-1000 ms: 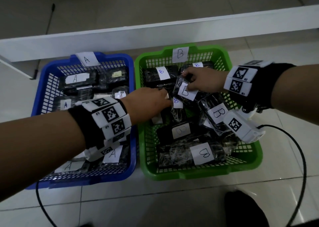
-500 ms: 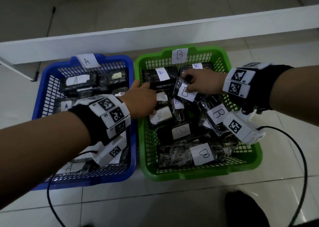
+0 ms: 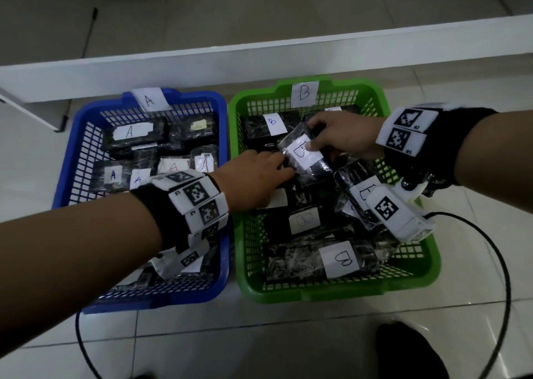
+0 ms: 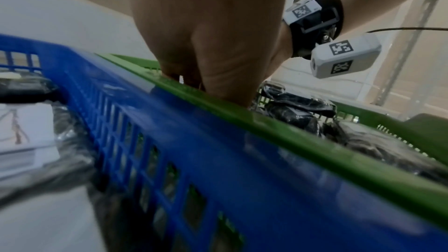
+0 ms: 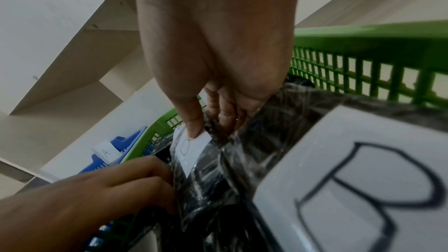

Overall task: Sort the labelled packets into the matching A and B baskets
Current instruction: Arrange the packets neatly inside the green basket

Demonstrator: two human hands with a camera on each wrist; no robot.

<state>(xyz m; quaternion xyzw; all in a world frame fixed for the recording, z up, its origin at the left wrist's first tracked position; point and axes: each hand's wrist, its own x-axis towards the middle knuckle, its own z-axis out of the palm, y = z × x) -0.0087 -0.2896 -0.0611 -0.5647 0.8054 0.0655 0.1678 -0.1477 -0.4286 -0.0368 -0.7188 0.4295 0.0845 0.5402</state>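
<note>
On the floor stand a blue basket (image 3: 67, 159) tagged A and a green basket (image 3: 331, 292) tagged B, both full of black wrapped packets with white labels. My right hand (image 3: 313, 136) pinches a B packet (image 3: 314, 168) by its top edge, thumb on the label, and holds it tilted above the other packets in the green basket. My left hand (image 3: 277, 168) reaches over the shared rims into the green basket. In the right wrist view its fingers (image 5: 155, 177) curl against that packet's (image 5: 194, 160) left edge, with their tips hidden behind the wrap.
A long white board (image 3: 259, 55) lies just behind both baskets. A black cable (image 3: 503, 263) loops over the floor tiles to the right, and another runs under my left forearm. A dark shoe (image 3: 403, 350) shows at the bottom right.
My left hand drew back toward the green basket's left rim, then moved forward again to the packet in my right hand. The right hand has raised that packet slightly.
</note>
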